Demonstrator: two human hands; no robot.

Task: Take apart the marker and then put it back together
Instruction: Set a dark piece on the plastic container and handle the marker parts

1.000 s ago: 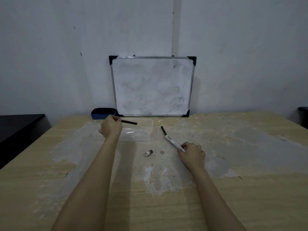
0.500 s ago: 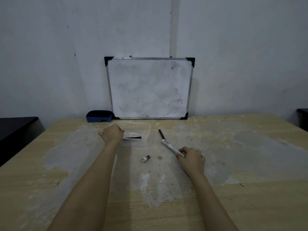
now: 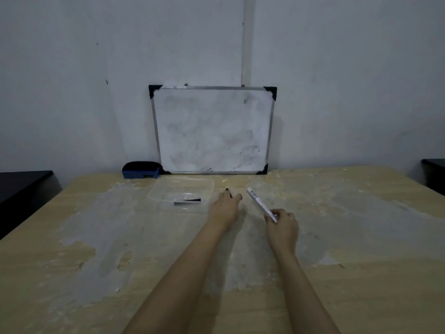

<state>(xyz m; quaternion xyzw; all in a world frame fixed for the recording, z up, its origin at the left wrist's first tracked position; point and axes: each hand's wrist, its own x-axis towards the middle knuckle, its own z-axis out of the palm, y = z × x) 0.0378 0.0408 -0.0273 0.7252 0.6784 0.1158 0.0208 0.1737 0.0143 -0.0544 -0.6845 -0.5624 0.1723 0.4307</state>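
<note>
My right hand (image 3: 281, 224) grips the lower end of the white marker barrel (image 3: 258, 202), which angles up and away to the left. My left hand (image 3: 226, 206) lies just left of the barrel's far end with its fingers pinched together. A small dark bit (image 3: 227, 189) shows at its fingertips, apparently the black piece that stuck out of the barrel. Another black marker part (image 3: 187, 201) lies inside the clear plastic tray (image 3: 156, 192). The small end cap seen earlier is hidden under my left arm.
A whiteboard (image 3: 213, 130) leans on the wall at the back of the wooden table (image 3: 361, 237). A blue eraser (image 3: 140, 169) sits to its left. Dark furniture stands off both table sides.
My left hand let go of the black part in the tray and moved right to the barrel's far end. The barrel's black end no longer shows. My right hand lifted the barrel slightly.
</note>
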